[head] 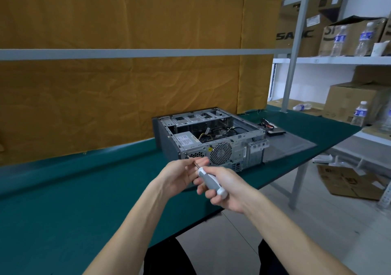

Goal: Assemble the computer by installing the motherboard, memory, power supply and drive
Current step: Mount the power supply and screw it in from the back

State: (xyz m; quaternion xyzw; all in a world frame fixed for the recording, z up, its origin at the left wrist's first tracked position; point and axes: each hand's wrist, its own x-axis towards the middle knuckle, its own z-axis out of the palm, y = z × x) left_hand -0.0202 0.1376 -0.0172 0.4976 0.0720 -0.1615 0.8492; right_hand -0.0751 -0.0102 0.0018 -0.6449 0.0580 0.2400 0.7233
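Right fingers: from the head view, your right hand [225,187] had its fingers [208,193] curled round the grey-and-white handle of the screwdriver [211,182], gripping it firmly.
Left fingers: your left hand [182,174] pinched the thin metal shaft of the screwdriver between fingertips [202,161] and thumb, steadying it near the tip.
Screwdriver tip: it pointed up and left to a screw [186,153] at the upper left corner of the case's rear panel; whether it was seated in the screw head you could not tell from here.
Computer case: the computer case [211,135] lay on its side on the green table [63,200], open top facing up, rear panel towards you.
Power supply: the power supply [186,140] sat inside at the near left corner, its fan grille [221,153] showing through the rear panel.
Side panel: a dark side panel [289,145] lay flat just right of the case.
Drive: a dark drive [275,132] with cables lay beyond that panel, apart from the case.
Backdrop: an ochre cloth [127,84] hung behind the table; shelves [338,60] with boxes and water bottles stood to the right.
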